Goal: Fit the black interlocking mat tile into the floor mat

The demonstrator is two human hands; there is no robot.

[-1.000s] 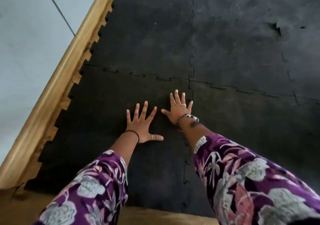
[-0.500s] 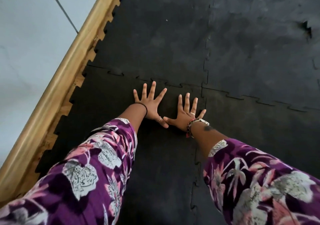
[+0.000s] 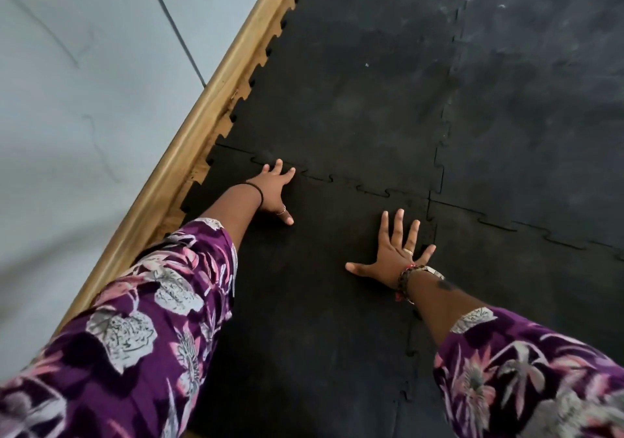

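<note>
The black interlocking mat tile [image 3: 317, 302] lies flat at the near left of the floor mat [image 3: 371, 83], its toothed edges meshed with the tiles beyond and to the right. My left hand [image 3: 275, 189] presses flat on the tile's far left part, fingertips at the far seam. My right hand [image 3: 395, 258] lies flat with fingers spread near the tile's far right corner, just left of the right seam. Both hands hold nothing.
A wooden skirting board [image 3: 189, 137] runs diagonally along the mat's left edge, with a strip of wooden floor showing between the teeth. Above it is a pale grey wall [image 3: 84, 83]. More black tiles [image 3: 540, 100] stretch to the right and beyond.
My left hand has slid left and farther along the far seam. My right hand has stayed near the tile's right corner. The two hands have moved apart.
</note>
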